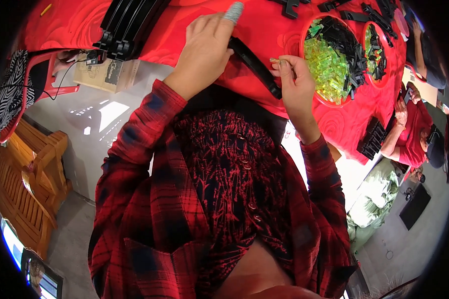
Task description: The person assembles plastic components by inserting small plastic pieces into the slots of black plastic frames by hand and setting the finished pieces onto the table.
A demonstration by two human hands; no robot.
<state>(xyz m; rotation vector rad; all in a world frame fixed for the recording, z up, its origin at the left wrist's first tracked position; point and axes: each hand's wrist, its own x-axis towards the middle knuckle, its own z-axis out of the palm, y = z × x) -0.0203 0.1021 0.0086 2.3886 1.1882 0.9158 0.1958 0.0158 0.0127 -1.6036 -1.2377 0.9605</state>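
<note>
My left hand (204,52) has a grey wrap on one fingertip. It grips the upper end of a long, slightly curved black plastic piece (254,67), which slants down to the right over the red cloth. Close to that piece's lower end, my right hand (298,89) pinches a small, thin yellowish piece (274,60) between thumb and finger. Just right of that hand lies a red-rimmed bowl (303,47) full of small translucent yellow-green pieces (327,67) and small black pieces (351,50).
Beyond stands a second red-rimmed bowl (390,50) of mixed pieces. Long black curved parts (129,25) are stacked at far left on the red tablecloth (172,30). A cardboard box (107,74) and wooden bench (32,184) are left. Another person (411,129) works at right.
</note>
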